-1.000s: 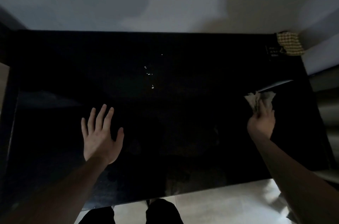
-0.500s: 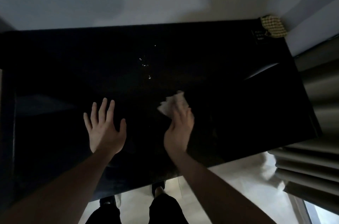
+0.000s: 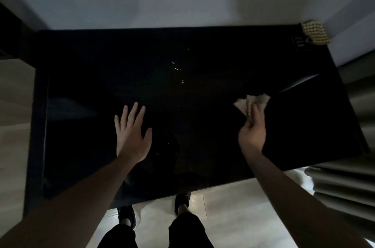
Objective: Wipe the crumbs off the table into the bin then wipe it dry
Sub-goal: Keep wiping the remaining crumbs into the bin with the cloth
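right hand swung back right | grips tissue | crumbs untouched

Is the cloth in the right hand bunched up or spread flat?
Bunched up: the cloth sticks out in crumpled folds from the right hand.

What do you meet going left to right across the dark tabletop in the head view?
Flat, open left hand → scatter of pale crumbs → right hand gripping a crumpled pale cloth → yellow checked cloth at the far right corner of the glossy black table.
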`<state>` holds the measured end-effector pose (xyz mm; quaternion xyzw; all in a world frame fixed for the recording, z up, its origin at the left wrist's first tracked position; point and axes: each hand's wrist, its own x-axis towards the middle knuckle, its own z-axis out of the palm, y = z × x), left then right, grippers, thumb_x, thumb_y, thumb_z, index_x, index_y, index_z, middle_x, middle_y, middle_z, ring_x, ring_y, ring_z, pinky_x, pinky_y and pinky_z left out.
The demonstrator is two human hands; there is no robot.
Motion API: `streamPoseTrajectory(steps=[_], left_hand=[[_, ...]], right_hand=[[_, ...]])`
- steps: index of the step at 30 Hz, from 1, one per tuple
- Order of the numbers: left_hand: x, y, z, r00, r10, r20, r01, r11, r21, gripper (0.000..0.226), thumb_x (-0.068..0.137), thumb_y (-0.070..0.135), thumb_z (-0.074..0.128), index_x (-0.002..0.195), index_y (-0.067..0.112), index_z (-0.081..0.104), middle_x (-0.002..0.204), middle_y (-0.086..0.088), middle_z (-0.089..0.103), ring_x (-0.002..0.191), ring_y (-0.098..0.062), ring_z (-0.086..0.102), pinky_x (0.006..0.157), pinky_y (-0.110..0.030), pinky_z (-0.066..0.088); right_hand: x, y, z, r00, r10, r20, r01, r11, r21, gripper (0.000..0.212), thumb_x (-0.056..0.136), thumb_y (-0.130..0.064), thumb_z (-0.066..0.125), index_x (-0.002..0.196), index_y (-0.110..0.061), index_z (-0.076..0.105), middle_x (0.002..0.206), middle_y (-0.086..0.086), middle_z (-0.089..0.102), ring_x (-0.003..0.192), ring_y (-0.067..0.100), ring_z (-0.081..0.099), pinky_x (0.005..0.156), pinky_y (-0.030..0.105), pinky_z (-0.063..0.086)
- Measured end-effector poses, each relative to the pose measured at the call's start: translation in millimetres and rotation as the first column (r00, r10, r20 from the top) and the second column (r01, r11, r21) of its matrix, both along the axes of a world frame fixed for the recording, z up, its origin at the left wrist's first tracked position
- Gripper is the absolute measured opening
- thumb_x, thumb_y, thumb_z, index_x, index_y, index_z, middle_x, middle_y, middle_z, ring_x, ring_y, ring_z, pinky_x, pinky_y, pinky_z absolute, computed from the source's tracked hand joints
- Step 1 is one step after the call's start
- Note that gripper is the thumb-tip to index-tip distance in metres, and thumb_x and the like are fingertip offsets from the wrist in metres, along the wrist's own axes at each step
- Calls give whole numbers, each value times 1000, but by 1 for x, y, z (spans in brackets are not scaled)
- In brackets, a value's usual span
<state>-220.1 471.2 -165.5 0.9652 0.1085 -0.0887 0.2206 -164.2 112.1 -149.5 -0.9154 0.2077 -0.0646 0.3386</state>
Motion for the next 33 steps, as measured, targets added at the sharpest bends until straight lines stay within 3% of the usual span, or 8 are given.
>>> streamPoseTrajectory(steps=[6,10,14,18,23,28,31,33], left_hand=[[-2,3,0,998,-55,-16,55,998,40,71,105,39,43,167,25,11,176,5,-4,161,-22,-13,130,-54,-5],[-5,8,-1,996,-90,-9,91,993,81,70,105,44,41,167,24,13,176,3,0,162,-22,-8,130,-52,0],[-9,22,-3,985,-167,-37,171,975,139,71,106,54,32,167,26,9,176,5,-4,162,-18,-10,131,-47,3],[-10,26,-4,980,-195,-47,200,965,172,71,106,55,28,167,24,10,176,4,-4,162,-19,-9,131,-48,6],[-10,26,-5,980,-189,-60,196,964,181,72,105,56,28,167,26,8,175,6,-7,162,-18,-11,131,-47,5],[-9,26,-7,980,-193,-49,199,963,184,72,104,56,32,167,25,12,176,5,-3,162,-18,-8,131,-48,6],[-9,26,-9,980,-195,-46,200,962,183,72,104,56,30,167,26,11,176,6,-3,162,-18,-10,131,-47,5],[-8,27,-9,980,-195,-46,200,963,182,72,104,57,28,167,27,9,175,6,-6,162,-18,-12,131,-47,5]], right_hand=[[-42,44,-27,995,14,-98,-42,955,-293,60,90,-14,41,149,-12,51,158,15,45,148,42,35,121,55,26],[-57,127,-22,962,271,14,-260,935,-241,62,85,3,50,145,-14,56,160,7,43,151,29,34,123,50,26],[-40,169,-4,846,532,14,-532,847,-17,70,87,11,48,144,-27,57,160,-13,40,152,8,28,124,37,29],[31,144,2,904,390,177,-404,913,55,49,97,7,50,143,-6,57,151,7,54,143,19,48,121,39,35],[150,82,11,976,215,26,-212,972,-99,56,97,-6,49,153,-14,47,158,14,43,146,30,42,121,26,27],[186,86,-11,930,204,-306,-299,904,-307,63,102,-39,43,161,-36,24,171,-1,18,157,24,16,123,47,19],[199,112,-25,934,197,-297,-294,897,-331,63,103,-38,42,162,-36,20,172,4,13,159,31,4,126,52,2],[206,128,-29,935,222,-278,-310,891,-331,61,104,-34,41,161,-35,23,171,6,17,158,34,4,125,54,1]])
